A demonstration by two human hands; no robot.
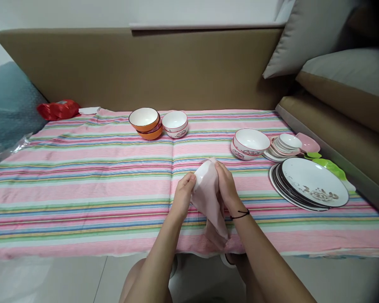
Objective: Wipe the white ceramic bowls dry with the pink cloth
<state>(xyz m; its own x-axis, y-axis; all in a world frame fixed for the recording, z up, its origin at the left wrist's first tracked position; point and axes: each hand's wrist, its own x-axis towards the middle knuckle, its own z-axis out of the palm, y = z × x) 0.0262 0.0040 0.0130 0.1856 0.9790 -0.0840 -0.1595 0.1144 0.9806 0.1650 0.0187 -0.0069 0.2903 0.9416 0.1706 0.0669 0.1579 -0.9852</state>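
My left hand [183,194] grips a small white bowl [201,173] by its rim, held on its side above the striped cloth. My right hand [226,185] presses a pale pink cloth [210,202] against the bowl, fingers closed on the fabric. The cloth covers most of the bowl and hangs down between my wrists. A black band circles my right wrist.
A pink striped sheet [82,181] covers the low surface. Orange bowls [145,123] and a white bowl [175,123] stand at the back middle. At right are a red-patterned bowl [250,144], small stacked saucers [286,146] and large stacked plates [312,185]. A red bag [58,109] lies back left.
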